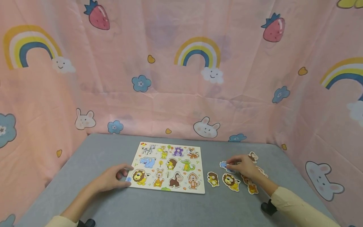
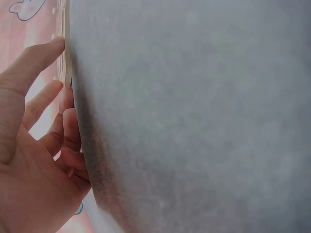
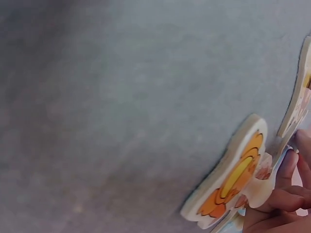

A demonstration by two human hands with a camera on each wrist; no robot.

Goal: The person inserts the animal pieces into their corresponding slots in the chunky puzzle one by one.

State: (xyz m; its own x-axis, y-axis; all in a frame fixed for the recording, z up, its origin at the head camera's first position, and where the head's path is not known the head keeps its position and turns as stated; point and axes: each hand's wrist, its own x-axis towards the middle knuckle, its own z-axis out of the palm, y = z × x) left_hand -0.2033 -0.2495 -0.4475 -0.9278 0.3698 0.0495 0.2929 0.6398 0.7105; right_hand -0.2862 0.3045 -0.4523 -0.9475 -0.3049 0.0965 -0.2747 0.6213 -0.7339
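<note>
I note the left hand (image 1: pixel 112 179) spread, steadying the puzzle board (image 1: pixel 169 166); right hand (image 1: pixel 243 166) pinches the blue piece (image 1: pixel 224 165) beside it. Pickup step; next demands lifting toward its matching recess

grey table (image 1: pixel 170 208), pink cartoon-print curtain (image 1: pixel 170 94), rainbows, strawberries, bunnies

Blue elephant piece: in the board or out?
Out: the blue elephant piece lies on the table beside the board, under the right hand fingertips.

Left hand (image 1: pixel 111 178) at puzzle board (image 1: pixel 168 167), right hand (image 1: pixel 243 166) on blue piece (image 1: pixel 224 165)
</note>
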